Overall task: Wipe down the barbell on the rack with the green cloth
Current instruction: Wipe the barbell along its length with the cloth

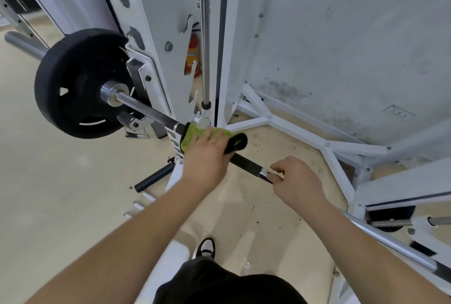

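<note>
On barbell (146,112), perhaps against rack (158,35): cloth (192,135)

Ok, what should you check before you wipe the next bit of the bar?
1. Green cloth wrapped over the barbell: ok.
2. Left grip holds the cloth firmly: ok.
3. Right grip steadies the bar: ok.
4. Bare shaft free between cloth and weight plate: ok.
5. Plate locked on with a collar: cannot tell.
6. Bar seated safely in the rack: cannot tell.
</note>
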The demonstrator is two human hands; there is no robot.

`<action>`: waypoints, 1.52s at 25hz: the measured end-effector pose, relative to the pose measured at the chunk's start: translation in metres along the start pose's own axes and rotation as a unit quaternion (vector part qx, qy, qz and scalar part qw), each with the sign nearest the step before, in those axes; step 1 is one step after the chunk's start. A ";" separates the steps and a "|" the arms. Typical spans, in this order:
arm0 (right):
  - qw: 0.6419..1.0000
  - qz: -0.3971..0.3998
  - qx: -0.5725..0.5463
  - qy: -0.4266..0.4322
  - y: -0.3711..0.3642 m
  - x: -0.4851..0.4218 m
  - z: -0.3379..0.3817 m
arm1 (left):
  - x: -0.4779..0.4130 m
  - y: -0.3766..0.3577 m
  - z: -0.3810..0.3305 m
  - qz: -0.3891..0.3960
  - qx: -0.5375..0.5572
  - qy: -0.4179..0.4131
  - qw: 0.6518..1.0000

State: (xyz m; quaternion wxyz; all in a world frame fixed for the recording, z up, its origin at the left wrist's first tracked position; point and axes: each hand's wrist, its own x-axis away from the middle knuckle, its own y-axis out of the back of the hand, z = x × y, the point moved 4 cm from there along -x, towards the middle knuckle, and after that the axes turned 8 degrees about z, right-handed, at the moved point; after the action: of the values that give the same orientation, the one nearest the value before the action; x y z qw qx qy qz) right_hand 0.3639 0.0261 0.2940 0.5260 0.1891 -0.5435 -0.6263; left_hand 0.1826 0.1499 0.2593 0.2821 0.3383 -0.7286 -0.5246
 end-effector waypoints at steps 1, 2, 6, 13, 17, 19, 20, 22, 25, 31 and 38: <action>1.000 0.007 0.004 -0.007 0.003 0.002 -0.005 | 0.007 -0.014 -0.031 -0.008 -0.013 0.008 1.000; 1.000 0.013 0.011 -0.011 0.007 0.004 -0.010 | 0.017 -0.025 -0.061 -0.022 -0.028 -0.027 0.999; 0.999 0.032 -0.001 -0.006 0.015 0.007 -0.023 | 0.012 -0.013 -0.054 -0.049 -0.006 -0.162 0.986; 0.997 0.003 -0.068 0.044 0.015 0.006 -0.009 | 0.041 -0.036 -0.086 -0.066 0.057 -0.014 0.996; 0.994 0.010 -0.080 0.069 0.009 -0.004 0.012 | 0.054 0.007 -0.039 -0.120 0.235 0.071 0.962; 0.994 0.011 -0.066 0.082 0.004 -0.013 0.031 | 0.061 0.030 0.007 -0.194 0.378 0.258 0.868; 0.994 0.013 -0.057 0.087 -0.001 -0.018 0.043 | 0.065 0.035 0.030 -0.250 0.422 0.323 0.809; 0.995 0.025 -0.034 0.094 -0.012 -0.028 0.065 | 0.067 0.032 0.067 -0.319 0.473 0.392 0.722; 0.995 0.022 0.036 0.087 -0.023 -0.041 0.088 | 0.047 0.010 0.086 -0.261 0.534 0.409 0.692; 0.995 0.000 0.088 0.036 -0.033 -0.051 0.100 | 0.022 -0.033 0.023 -0.063 0.672 0.391 0.625; 0.999 0.009 0.052 -0.006 -0.031 -0.058 0.096 | 0.003 -0.043 0.063 -0.053 0.785 0.391 0.478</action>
State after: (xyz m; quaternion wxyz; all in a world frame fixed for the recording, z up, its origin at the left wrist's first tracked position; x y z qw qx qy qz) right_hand 0.2937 0.1177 0.2797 0.5179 0.2078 -0.5800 -0.5935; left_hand 0.1413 0.1741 0.1998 0.1269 0.6267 -0.6315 0.4385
